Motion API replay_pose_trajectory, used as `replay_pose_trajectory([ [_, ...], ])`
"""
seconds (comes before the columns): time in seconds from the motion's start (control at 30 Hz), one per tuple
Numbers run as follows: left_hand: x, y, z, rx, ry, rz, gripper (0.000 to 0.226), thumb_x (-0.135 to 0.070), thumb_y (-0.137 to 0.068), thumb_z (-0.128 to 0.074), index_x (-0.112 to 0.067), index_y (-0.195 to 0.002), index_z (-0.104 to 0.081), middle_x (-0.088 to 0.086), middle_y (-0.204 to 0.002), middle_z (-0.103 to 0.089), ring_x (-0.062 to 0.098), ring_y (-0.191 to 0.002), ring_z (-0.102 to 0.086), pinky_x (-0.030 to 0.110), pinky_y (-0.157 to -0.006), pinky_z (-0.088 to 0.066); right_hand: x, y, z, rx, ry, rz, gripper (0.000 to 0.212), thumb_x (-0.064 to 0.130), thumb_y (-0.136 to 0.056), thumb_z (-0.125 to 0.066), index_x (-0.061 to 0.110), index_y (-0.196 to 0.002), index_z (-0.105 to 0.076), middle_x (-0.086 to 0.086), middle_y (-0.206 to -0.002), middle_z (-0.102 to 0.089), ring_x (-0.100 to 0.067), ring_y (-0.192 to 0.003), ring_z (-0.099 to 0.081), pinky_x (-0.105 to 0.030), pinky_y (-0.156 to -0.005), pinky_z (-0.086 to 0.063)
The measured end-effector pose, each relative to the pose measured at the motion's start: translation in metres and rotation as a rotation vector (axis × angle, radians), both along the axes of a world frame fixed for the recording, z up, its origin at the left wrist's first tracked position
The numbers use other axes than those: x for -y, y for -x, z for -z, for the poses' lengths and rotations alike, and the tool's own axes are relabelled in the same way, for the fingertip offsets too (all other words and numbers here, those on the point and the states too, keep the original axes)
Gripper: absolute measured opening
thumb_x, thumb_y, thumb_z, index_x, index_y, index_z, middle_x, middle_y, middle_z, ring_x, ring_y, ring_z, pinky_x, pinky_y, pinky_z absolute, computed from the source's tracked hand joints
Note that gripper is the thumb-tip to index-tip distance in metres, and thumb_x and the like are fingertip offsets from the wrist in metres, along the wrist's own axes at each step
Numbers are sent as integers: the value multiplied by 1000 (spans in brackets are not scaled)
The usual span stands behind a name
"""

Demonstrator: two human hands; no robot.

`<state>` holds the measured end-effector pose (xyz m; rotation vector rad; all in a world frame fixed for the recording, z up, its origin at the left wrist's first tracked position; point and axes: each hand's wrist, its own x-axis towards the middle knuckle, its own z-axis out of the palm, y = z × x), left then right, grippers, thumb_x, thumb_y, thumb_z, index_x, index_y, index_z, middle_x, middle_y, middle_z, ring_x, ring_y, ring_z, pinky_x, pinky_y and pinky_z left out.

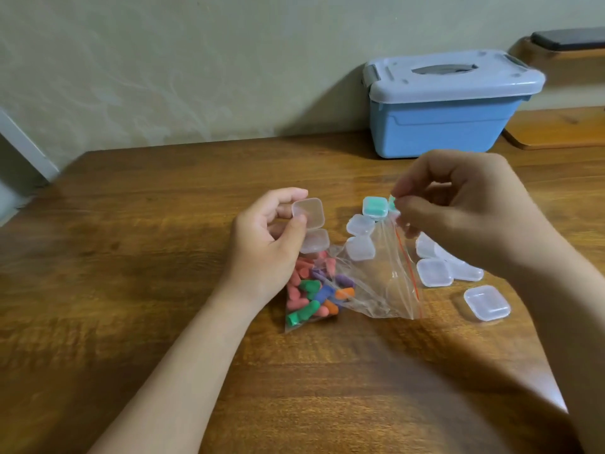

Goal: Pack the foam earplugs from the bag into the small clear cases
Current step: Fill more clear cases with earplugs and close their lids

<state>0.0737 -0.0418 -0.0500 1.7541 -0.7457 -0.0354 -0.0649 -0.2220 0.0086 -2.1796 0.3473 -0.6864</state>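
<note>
A clear zip bag [370, 283] with a red seal line lies on the wooden table [163, 244], its lower left end full of pink, green, blue, purple and orange foam earplugs [311, 290]. My left hand [265, 244] holds a small clear case [309, 224] hinged open above the bag. My right hand [458, 208] pinches a green earplug [393, 201] over the bag's raised mouth. Just behind it sits a shut case with green earplugs inside [375, 208]. Several empty clear cases [433, 271] lie around the bag.
A blue storage box with a grey lid [448, 103] stands at the back right against the wall. A wooden shelf with a dark object [569, 40] is at the far right. One lone case [487, 303] lies nearer the front right.
</note>
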Motion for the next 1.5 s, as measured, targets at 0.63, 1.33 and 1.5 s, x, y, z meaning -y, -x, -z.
replay_pose_trajectory([
  [0.63, 3, -10, 6, -62, -135, -82, 20, -9, -95, -61, -25, -99, -73, -21, -102, -67, -19, -99, -56, 6, -75, -45, -20, -11, 15, -597, -209, -87, 35, 19, -94, -54, 1, -68, -70, -18, -82, -74, -31, -72, -73, -52, -72, -61],
  [1.33, 0, -14, 2, -168, -162, -160, 16, -13, -97, -50, -22, -92, -62, -4, -91, -70, 10, -73, -61, 35, -68, -52, -29, -17, 27, -554, -257, -178, 55, 10, -100, -43, 15, -46, -51, 9, -46, -50, -8, -51, -50, -18, -47, -40],
  [1.5, -4, -13, -9, -347, -341, -20, 21, -30, -77, -50, -20, -95, -57, 7, -98, -71, 18, -75, -58, 38, -68, -49, -27, -16, 23, -573, -190, -215, 20, 25, -99, -59, 38, -106, -73, 23, -64, -69, 9, -61, -63, -9, -49, -44],
])
